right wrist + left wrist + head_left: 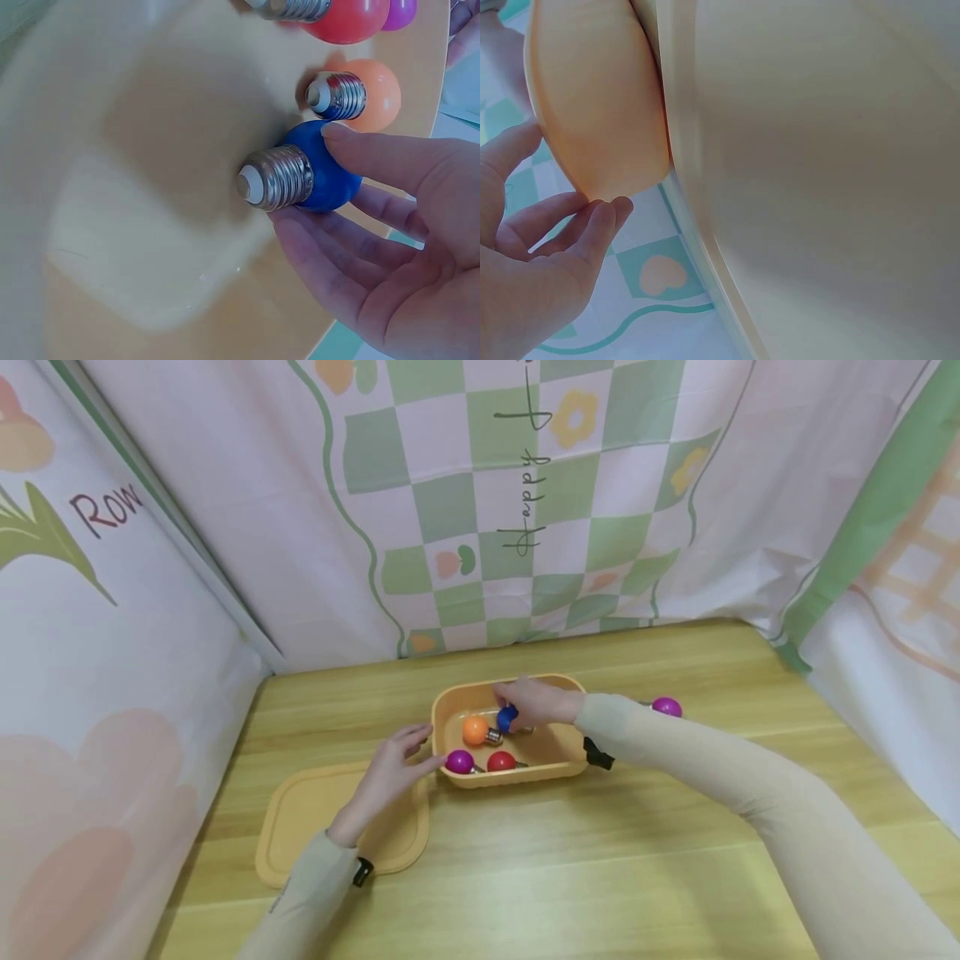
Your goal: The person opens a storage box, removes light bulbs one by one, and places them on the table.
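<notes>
My right hand (543, 700) reaches into a yellow plastic container (442, 703) and holds a blue light bulb (319, 165) by its round part, thumb on one side and fingers on the other. The bulb's metal screw base points away from the palm. Inside the container lie an orange bulb (475, 729), a red bulb (501, 762) and a purple bulb (459, 762). My left hand (390, 772) rests with spread, relaxed fingers against the container's left end; its fingertips (621, 206) touch the outer wall in the left wrist view.
A yellow lid (300, 814) lies flat on the wooden table (525, 885), left of the container and partly under the left hand. Another purple bulb (667, 707) lies right of the container, partly hidden by the right sleeve. Printed cloth (450, 510) hangs behind the table.
</notes>
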Action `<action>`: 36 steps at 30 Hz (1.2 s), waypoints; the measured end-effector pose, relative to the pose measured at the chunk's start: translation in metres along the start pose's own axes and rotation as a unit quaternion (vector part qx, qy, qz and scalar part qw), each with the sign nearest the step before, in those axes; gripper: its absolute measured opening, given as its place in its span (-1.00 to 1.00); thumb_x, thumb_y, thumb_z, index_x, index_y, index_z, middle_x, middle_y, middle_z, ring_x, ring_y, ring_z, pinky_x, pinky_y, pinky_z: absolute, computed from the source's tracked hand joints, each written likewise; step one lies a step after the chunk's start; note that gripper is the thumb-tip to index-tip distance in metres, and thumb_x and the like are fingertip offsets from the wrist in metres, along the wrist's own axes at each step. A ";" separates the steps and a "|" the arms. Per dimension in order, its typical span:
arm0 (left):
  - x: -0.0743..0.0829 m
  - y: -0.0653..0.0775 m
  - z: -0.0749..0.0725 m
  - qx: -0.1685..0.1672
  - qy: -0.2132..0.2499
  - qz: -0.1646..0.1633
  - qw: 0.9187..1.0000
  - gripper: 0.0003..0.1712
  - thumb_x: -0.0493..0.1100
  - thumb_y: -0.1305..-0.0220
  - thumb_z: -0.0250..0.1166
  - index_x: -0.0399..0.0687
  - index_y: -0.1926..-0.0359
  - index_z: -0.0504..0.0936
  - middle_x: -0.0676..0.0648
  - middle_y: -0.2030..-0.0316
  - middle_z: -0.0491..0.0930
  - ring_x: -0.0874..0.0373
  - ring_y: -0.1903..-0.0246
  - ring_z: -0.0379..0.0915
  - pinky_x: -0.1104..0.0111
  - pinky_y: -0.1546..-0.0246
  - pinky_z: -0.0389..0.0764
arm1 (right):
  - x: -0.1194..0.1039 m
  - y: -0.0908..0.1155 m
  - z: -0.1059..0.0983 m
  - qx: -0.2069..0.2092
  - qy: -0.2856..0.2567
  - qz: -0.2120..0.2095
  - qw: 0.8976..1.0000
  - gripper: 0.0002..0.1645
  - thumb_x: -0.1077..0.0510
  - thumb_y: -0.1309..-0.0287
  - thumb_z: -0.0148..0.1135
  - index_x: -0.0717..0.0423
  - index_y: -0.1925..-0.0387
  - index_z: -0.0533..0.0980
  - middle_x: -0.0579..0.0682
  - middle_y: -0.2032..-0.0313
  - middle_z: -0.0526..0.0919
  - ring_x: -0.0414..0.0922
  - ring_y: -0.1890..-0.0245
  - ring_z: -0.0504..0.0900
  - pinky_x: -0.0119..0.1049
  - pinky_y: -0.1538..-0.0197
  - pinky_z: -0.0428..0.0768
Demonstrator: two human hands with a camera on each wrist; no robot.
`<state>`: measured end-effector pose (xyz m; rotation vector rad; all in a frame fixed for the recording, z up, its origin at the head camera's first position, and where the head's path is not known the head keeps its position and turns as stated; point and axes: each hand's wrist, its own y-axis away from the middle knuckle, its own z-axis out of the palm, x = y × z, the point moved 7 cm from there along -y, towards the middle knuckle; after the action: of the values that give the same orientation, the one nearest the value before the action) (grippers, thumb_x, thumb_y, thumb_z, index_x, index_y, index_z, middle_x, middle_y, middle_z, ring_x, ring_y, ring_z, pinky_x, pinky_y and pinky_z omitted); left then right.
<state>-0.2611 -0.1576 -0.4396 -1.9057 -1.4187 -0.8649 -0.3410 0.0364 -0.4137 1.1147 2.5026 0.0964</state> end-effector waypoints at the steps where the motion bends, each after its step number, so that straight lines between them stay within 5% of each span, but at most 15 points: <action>1: 0.000 0.000 0.000 -0.001 -0.001 0.001 1.000 -0.29 -0.15 -0.20 0.43 -0.36 -0.30 0.43 -0.33 -0.32 0.41 -0.23 -0.27 0.45 0.14 -0.28 0.57 | 0.000 0.001 0.000 0.000 -0.003 -0.001 1.000 -0.70 0.23 -0.12 0.42 0.19 0.21 0.45 0.08 0.32 0.59 -0.13 0.37 0.46 -0.47 0.36 0.44; 18: -0.003 0.003 0.003 -0.002 0.003 -0.004 1.000 -0.30 -0.14 -0.21 0.42 -0.37 -0.30 0.43 -0.34 -0.33 0.40 -0.25 -0.27 0.45 0.11 -0.27 0.57 | 0.002 0.026 -0.015 0.055 -0.016 -0.020 0.998 -0.64 0.21 -0.10 0.43 0.22 0.09 0.51 0.11 0.18 0.70 -0.02 0.17 0.67 -0.26 0.09 0.73; 27: -0.002 0.002 0.002 -0.001 0.001 -0.007 1.000 -0.30 -0.11 -0.22 0.42 -0.35 -0.30 0.44 -0.34 -0.34 0.40 -0.24 -0.28 0.44 0.12 -0.26 0.58 | 0.007 0.049 -0.042 0.118 -0.058 -0.072 0.989 -0.65 0.32 -0.04 0.42 0.32 0.15 0.48 0.21 0.24 0.72 0.02 0.30 0.74 -0.38 0.31 0.76; 36: 0.001 0.001 0.002 -0.003 0.008 -0.001 1.000 -0.29 -0.14 -0.22 0.42 -0.39 -0.30 0.42 -0.36 -0.33 0.39 -0.25 -0.29 0.42 0.12 -0.28 0.57 | 0.025 0.073 -0.064 0.146 -0.098 -0.042 0.984 -0.71 0.37 -0.07 0.38 0.34 0.17 0.48 0.24 0.22 0.69 0.04 0.32 0.77 -0.44 0.36 0.77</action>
<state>-0.2595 -0.1560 -0.4401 -1.8979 -1.4097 -0.8850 -0.3299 0.1101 -0.3472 1.0667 2.4326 -0.3974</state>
